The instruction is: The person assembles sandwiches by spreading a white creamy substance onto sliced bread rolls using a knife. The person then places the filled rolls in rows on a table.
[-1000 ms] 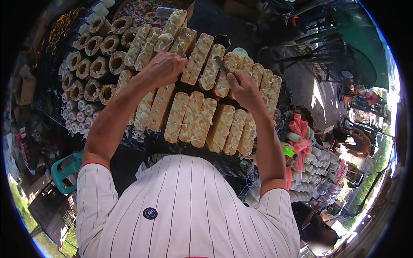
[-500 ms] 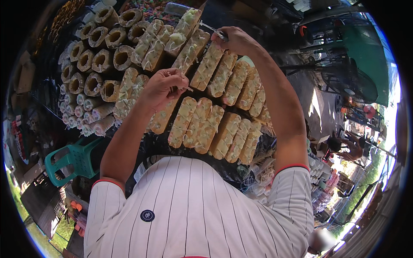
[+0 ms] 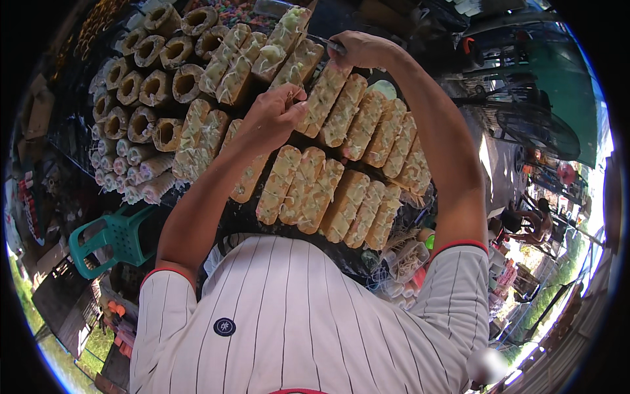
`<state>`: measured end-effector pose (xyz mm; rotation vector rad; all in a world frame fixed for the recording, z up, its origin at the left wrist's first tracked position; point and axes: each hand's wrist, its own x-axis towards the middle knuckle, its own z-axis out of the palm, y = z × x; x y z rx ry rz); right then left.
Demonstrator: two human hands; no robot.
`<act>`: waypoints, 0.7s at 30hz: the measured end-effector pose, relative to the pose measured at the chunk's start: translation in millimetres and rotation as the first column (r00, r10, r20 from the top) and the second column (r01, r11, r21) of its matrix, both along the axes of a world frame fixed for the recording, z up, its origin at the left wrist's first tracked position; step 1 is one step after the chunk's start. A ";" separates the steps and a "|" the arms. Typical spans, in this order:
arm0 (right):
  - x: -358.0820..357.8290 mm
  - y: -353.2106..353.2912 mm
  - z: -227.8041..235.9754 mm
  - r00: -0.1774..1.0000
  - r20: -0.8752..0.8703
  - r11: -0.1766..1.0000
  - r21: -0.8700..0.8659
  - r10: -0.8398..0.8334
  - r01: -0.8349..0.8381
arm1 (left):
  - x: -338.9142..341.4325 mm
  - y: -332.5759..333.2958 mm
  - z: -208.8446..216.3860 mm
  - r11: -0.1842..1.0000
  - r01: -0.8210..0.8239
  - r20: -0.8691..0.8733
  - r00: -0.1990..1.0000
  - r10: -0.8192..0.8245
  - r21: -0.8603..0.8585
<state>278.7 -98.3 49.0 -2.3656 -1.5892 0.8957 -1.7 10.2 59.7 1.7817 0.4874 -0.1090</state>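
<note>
Rows of long flat yellow cakes (image 3: 321,197) streaked with white topping lie on a dark griddle (image 3: 230,213) in front of me. My left hand (image 3: 279,111) hovers over the middle row with its fingers pinched together, touching the end of one cake (image 3: 323,98). My right hand (image 3: 359,49) is stretched out to the far row and grips a thin metal tool (image 3: 333,44) whose tip rests by a topped cake (image 3: 283,39). Whether the left fingers hold anything small is hidden.
Hollow rolled cakes (image 3: 157,85) are stacked at the far left, with smaller pale rolls (image 3: 141,177) below them. A green plastic stool (image 3: 111,236) stands at the lower left. Small containers (image 3: 407,259) sit at the griddle's right. A person (image 3: 531,220) is off to the right under a green canopy (image 3: 558,85).
My right hand has moved from the middle row out to the far row, now gripping the metal tool. My left hand has drawn back slightly and pinched shut.
</note>
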 end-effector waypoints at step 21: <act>-73.6 -126.9 -25.2 0.347 -0.865 0.470 0.152 -0.362 0.869 | 122.3 -0.9 -27.5 0.800 0.163 -0.236 0.971 -0.026 0.578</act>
